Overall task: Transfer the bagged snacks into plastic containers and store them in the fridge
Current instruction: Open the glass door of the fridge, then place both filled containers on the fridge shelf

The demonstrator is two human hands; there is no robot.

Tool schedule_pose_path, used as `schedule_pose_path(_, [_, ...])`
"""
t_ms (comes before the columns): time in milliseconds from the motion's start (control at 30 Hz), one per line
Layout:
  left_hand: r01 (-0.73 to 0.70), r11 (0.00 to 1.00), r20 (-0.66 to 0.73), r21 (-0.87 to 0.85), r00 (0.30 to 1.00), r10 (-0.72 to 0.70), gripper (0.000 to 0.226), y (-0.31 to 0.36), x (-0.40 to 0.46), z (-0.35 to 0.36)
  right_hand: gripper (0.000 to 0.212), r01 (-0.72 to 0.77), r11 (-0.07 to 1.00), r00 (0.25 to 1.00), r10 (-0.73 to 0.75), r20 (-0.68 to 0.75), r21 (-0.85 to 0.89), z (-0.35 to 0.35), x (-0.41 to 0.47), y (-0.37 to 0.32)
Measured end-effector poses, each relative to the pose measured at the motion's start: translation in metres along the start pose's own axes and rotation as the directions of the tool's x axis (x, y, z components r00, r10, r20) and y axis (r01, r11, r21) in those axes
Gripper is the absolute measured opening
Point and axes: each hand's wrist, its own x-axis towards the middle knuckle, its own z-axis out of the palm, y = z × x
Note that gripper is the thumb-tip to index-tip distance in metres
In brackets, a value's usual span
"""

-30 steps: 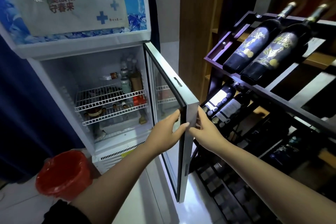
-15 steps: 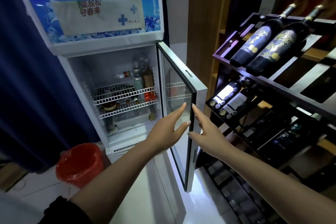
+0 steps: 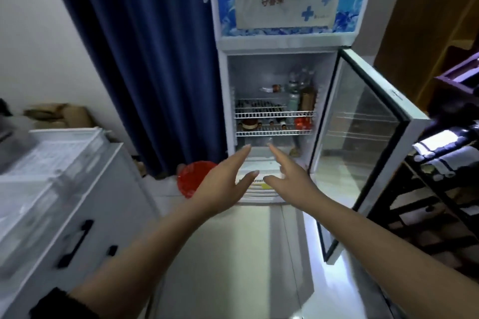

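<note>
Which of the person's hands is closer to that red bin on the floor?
Left. The left hand hangs just right of the red bin, nearly overlapping it in view; the right hand is farther right, before the fridge.

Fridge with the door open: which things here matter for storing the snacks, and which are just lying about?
For the job:
white glass-door fridge
its open glass door
white wire shelves
left hand, right hand, both empty

Lying about:
red plastic bin
dark blue curtain
white cabinet
dark wine rack
</note>
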Motion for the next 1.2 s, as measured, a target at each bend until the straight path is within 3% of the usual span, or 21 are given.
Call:
schedule_pose_path(200, [0.220,0.973,-0.109,0.070,0.971,-0.212,0.063,-0.061,-0.052,-0.053,0.073,0.143,0.990,0.960,-0.137,0.244,-0.008,0.078,0.034,-0.048])
schedule_pose_path(333, [0.407,0.908,-0.207,0.102,0.901,-0.381,0.061,-0.094,-0.098,-0.078,0.074,0.229,0.973,0.891,-0.226,0.393,0.040,0.129,0.055,-0.077])
schedule_pose_path(667, [0.785,0.619,-0.453,0.025,0.561,-0.692,0.061,-0.126,-0.219,-0.104,0.067,0.439,0.886,0.537,-0.391,0.748,0.149,0.264,0.064,-0.133])
schedule_pose_path(867, [0.908,0.415,-0.524,-0.065,0.322,-0.788,0.063,-0.142,-0.295,-0.113,0.063,0.421,0.877,0.358,-0.396,0.845,0.232,0.346,0.032,-0.175])
schedule_pose_path(967, [0.938,0.331,-0.534,-0.100,0.230,-0.813,0.063,-0.158,-0.332,-0.128,0.063,0.438,0.863,0.295,-0.404,0.866,0.253,0.391,0.013,-0.196])
schedule_pose_path(1067, [0.949,0.291,-0.540,-0.124,0.182,-0.822,0.059,-0.180,-0.365,-0.147,0.063,0.450,0.855,0.244,-0.397,0.885,0.259,0.433,-0.001,-0.217])
schedule_pose_path(1200, [0.969,0.217,-0.550,-0.116,0.119,-0.827,0.058,-0.217,-0.406,-0.177,0.061,0.429,0.866,0.244,-0.385,0.890,0.257,0.492,-0.015,-0.245])
